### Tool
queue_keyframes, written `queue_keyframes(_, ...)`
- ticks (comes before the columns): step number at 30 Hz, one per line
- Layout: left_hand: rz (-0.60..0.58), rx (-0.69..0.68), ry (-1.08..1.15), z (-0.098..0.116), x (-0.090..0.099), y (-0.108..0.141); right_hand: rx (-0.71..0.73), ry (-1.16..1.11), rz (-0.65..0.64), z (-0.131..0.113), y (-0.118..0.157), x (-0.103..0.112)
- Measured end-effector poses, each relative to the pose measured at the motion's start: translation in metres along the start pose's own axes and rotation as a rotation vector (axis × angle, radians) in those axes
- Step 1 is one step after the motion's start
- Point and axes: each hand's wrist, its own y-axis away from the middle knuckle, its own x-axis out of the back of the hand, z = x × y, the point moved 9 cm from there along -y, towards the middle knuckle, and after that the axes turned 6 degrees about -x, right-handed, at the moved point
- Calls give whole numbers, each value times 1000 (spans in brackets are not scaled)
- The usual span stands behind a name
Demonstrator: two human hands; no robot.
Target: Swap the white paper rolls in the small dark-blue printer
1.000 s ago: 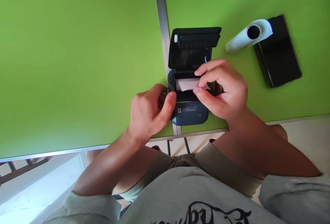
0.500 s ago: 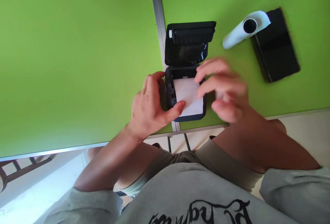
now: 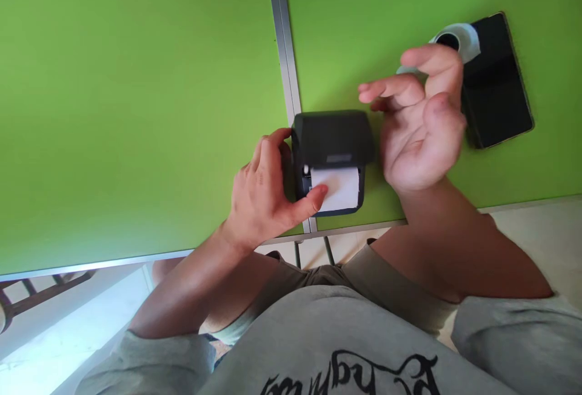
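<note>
A small black device [image 3: 334, 137] lies near the table's front edge, its lid tilted partly down over the body. White paper [image 3: 339, 192] shows below the lid. Around the device's left side is my left hand [image 3: 266, 192], its thumb resting on the paper and its other fingers at the back left corner. My right hand [image 3: 422, 116] is raised to the right of the device, palm up, fingers apart and slightly curled, holding nothing.
On the green table [image 3: 136, 110], a black tablet [image 3: 500, 85] lies at the right. A white roll [image 3: 468, 43] rests by it, partly behind my right hand. A metal strip [image 3: 282, 37] runs between the table halves.
The lid has swung from upright down over the body. My right hand has moved from the paper, up and to the right, and turned palm up. My left hand has stayed in place.
</note>
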Motion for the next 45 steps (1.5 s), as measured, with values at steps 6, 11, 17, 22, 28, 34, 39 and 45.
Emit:
queue_keyframes(6,20,-30,16,1,3,-1,70,46,-224,-18,8,-16)
queue_keyframes(11,56,-41,82,1,7,-1,58,229,-526,-29,15,-34)
queue_keyframes(17,58,-35,21,3,5,-3,27,297,-623,-30,15,-37)
queue_keyframes(22,45,-50,-76,10,5,5,138,238,-459,-33,15,-32)
queue_keyframes(28,16,-200,-154,23,-6,28,110,199,-340,-24,13,-27)
queue_keyframes(34,56,-228,-350,23,-11,36,160,219,-294,-30,13,-27)
queue_keyframes(39,87,-251,-401,24,-12,36,153,363,-80,-30,7,-13)
queue_keyframes(45,54,-194,-364,19,-15,32,131,335,-93,-27,6,-13)
